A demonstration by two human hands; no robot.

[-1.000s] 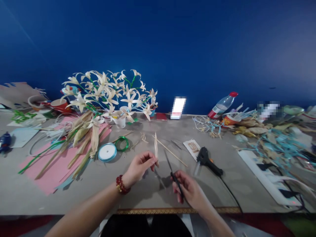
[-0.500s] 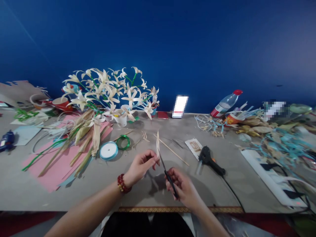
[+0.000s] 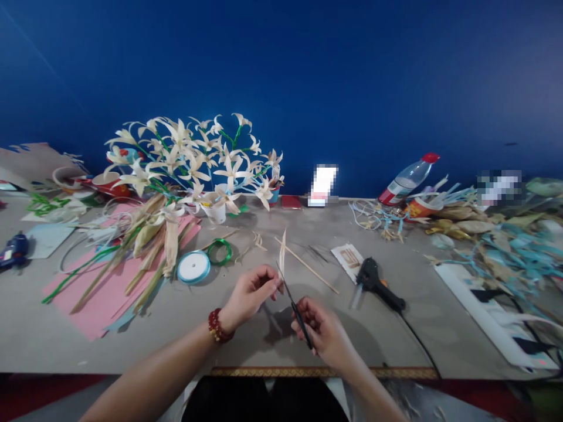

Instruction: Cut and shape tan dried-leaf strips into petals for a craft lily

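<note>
My left hand [image 3: 257, 293], with a red bead bracelet at the wrist, pinches the lower end of a pale, pointed corn-husk strip [image 3: 282, 252] that stands upright above the table. My right hand [image 3: 319, 325] grips black-handled scissors [image 3: 301, 319]. Their blades point up and to the left and lie against the strip just above my left fingertips. Whether the blades are parted is hard to make out. Beyond the hands, a thin wooden stick [image 3: 308, 266] lies on the table.
Pale husk flowers [image 3: 185, 152] stand in cups at the back left. Pink paper [image 3: 88, 293], a ribbon spool [image 3: 193, 266] and green tape [image 3: 219, 251] lie left. To the right are a black glue gun [image 3: 378, 284], a white power strip [image 3: 479, 316] and a plastic bottle [image 3: 409, 179].
The scissor blades have moved slightly left, across the strip near my left fingertips. The strip's tip leans a little more to the right. The whole view has shifted slightly.
</note>
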